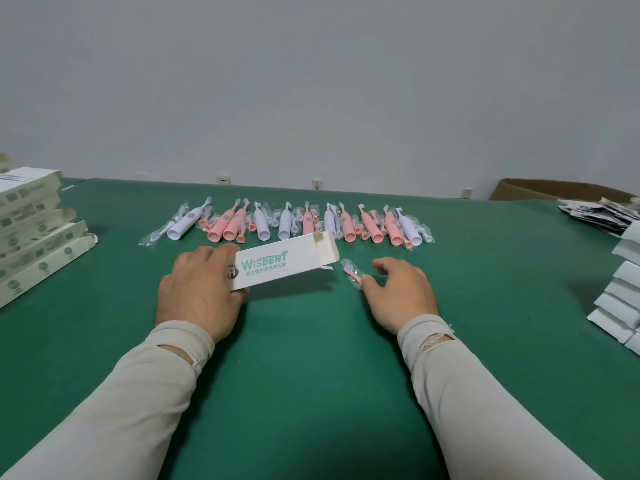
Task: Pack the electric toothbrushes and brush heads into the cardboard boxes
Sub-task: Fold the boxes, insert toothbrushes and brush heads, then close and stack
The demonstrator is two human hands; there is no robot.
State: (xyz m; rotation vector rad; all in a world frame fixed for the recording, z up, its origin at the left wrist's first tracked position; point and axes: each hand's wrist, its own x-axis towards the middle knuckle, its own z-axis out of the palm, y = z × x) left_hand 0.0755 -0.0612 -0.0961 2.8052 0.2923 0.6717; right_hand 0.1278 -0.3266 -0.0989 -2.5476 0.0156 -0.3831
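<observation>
Green-covered table (311, 341), viewed from above the person's hands.

Cardboard box (284, 263): white, printed "WISDENT", held in the left hand (199, 292), whose grip closes round its near end; far end flap open, that end raised off the table and pointing right.

Brush head (353, 273): pink, in a clear sleeve, lying on the table just beside the box's open end. The right hand (398, 292) rests at it, thumb touching its near end; whether the grip has closed on it cannot be told.

Row of electric toothbrushes (287, 223): pink and white handles mixed with bagged brush heads, laid side by side across the table beyond the box, partly hidden behind its flap.

Stack of flat boxes (31, 223): left edge of the table.

Stack of white cartons (620, 292): right edge.

Pile of printed leaflets (599, 213): far right, behind the cartons.

Brown carton (554, 190): beyond the table's far right corner.
</observation>
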